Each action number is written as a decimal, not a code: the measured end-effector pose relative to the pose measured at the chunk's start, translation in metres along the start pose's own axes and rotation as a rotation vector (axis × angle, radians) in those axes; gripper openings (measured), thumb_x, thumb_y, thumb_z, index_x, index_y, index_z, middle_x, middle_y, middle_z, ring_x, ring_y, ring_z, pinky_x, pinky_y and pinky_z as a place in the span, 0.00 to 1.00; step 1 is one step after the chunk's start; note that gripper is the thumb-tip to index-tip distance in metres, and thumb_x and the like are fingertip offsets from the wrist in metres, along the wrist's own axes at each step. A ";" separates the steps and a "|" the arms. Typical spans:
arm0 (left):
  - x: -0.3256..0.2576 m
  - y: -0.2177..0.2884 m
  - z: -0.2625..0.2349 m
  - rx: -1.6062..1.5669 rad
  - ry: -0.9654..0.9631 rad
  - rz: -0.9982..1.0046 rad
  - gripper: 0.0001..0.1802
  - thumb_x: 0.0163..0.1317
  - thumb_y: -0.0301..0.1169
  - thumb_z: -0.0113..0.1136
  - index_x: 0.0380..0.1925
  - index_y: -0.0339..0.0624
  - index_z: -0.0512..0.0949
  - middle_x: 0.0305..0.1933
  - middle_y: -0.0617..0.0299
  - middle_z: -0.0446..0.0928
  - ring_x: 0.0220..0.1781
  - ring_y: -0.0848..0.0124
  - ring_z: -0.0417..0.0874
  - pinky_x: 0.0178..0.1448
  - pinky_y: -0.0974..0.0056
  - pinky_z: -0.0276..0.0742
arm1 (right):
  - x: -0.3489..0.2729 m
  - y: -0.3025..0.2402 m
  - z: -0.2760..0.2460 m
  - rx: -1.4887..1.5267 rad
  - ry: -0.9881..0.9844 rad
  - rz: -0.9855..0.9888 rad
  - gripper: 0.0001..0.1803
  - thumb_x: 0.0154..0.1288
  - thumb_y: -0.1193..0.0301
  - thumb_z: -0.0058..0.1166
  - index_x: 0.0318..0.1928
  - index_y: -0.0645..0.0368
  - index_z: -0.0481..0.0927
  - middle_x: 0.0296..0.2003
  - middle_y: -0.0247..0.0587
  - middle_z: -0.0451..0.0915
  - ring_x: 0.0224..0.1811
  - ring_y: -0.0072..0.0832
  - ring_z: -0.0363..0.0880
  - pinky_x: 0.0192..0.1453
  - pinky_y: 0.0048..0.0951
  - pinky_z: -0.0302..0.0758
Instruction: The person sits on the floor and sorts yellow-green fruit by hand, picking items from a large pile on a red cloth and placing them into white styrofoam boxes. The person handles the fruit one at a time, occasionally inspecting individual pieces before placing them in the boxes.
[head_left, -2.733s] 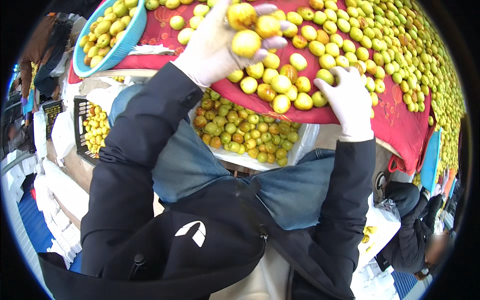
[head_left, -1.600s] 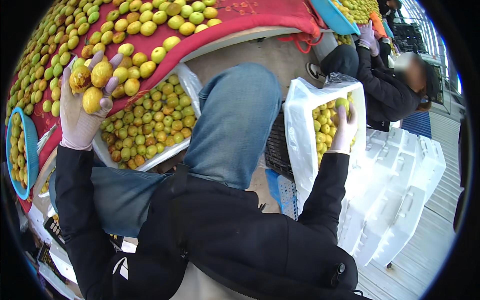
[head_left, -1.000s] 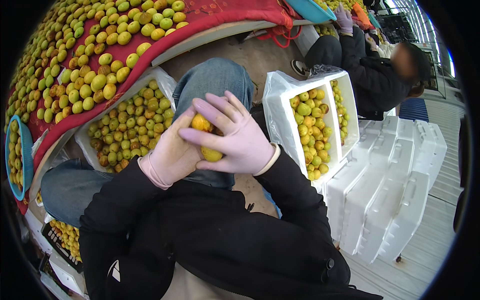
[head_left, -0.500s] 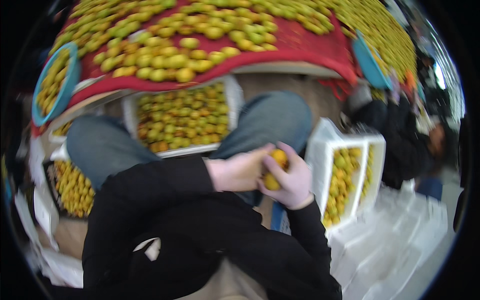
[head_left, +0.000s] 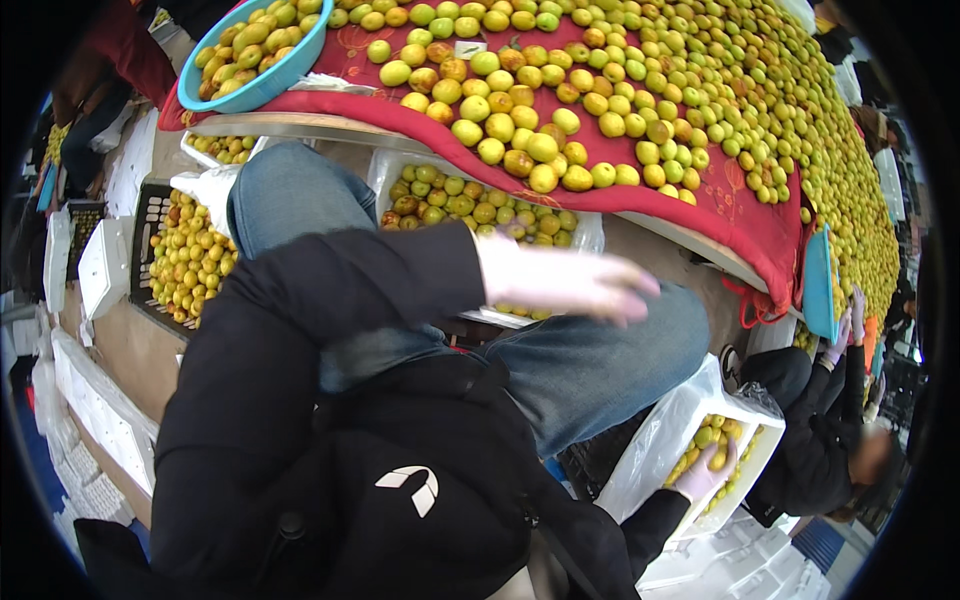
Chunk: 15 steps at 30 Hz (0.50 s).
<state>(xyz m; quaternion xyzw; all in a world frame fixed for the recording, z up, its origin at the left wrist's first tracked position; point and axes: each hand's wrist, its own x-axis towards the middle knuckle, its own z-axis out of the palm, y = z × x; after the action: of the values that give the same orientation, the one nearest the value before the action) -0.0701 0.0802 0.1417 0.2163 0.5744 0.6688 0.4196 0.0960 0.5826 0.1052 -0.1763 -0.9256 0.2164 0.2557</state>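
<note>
Yellow-green fruit [head_left: 712, 447] fills the white foam box [head_left: 665, 435] lined with clear plastic at the seated person's right side, low and to the right of their knee. The right hand [head_left: 703, 474], in a pale glove, rests inside that box with its fingers spread flat over the fruit; it is open rather than closed around any single piece, as far as can be seen. The left hand [head_left: 565, 281], also gloved, is stretched across the lap above the jeans, blurred, fingers extended and loosely open, holding nothing visible.

Just beyond the left hand sits a second white box of fruit [head_left: 470, 205], tucked under the edge of the table. That table is draped in a red cloth [head_left: 735, 205] and heaped with the same fruit, green to golden. A light-blue basin [head_left: 258, 82] with more fruit stands at the table's left end. To the person's left, a dark crate [head_left: 185, 262] holds another batch. On the far right, another person in dark clothing [head_left: 815, 430] crouches beside the table, a gloved hand raised toward its edge.
</note>
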 end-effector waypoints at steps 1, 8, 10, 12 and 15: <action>-0.015 0.007 -0.023 0.247 0.099 0.134 0.40 0.77 0.55 0.51 0.78 0.40 0.60 0.73 0.51 0.73 0.75 0.62 0.72 0.81 0.57 0.62 | 0.001 0.022 -0.014 -0.069 0.020 0.047 0.22 0.71 0.68 0.64 0.62 0.59 0.80 0.59 0.50 0.79 0.65 0.42 0.75 0.73 0.40 0.67; -0.080 0.003 -0.080 0.760 0.567 0.016 0.31 0.72 0.37 0.60 0.73 0.41 0.69 0.73 0.46 0.72 0.76 0.54 0.72 0.79 0.53 0.68 | 0.031 0.013 -0.017 -0.679 -0.115 0.116 0.35 0.73 0.60 0.59 0.76 0.55 0.67 0.76 0.60 0.61 0.79 0.54 0.58 0.82 0.46 0.57; -0.071 -0.013 -0.085 1.193 0.609 0.174 0.31 0.72 0.38 0.60 0.73 0.44 0.69 0.77 0.47 0.67 0.78 0.52 0.68 0.80 0.49 0.64 | 0.057 -0.052 0.019 -0.260 -0.097 -0.099 0.34 0.72 0.67 0.60 0.75 0.62 0.67 0.75 0.58 0.64 0.79 0.50 0.61 0.82 0.46 0.56; -0.059 -0.029 -0.093 1.422 0.558 0.240 0.32 0.72 0.41 0.61 0.74 0.51 0.68 0.82 0.50 0.59 0.81 0.49 0.61 0.81 0.44 0.59 | 0.080 -0.133 0.065 -0.004 -0.214 -0.377 0.33 0.71 0.71 0.59 0.74 0.63 0.67 0.74 0.57 0.67 0.78 0.49 0.63 0.83 0.45 0.55; -0.049 -0.041 -0.114 1.576 0.549 0.178 0.33 0.72 0.42 0.61 0.75 0.53 0.68 0.80 0.51 0.62 0.79 0.49 0.64 0.80 0.46 0.62 | 0.090 -0.257 0.134 0.206 -0.514 -0.684 0.33 0.69 0.74 0.58 0.73 0.61 0.70 0.74 0.54 0.68 0.79 0.49 0.62 0.83 0.48 0.55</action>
<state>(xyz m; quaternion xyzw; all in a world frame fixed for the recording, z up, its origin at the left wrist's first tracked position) -0.1182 -0.0263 0.0842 0.3204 0.9360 0.1311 -0.0635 -0.1056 0.3634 0.1626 0.2265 -0.9378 0.2471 0.0903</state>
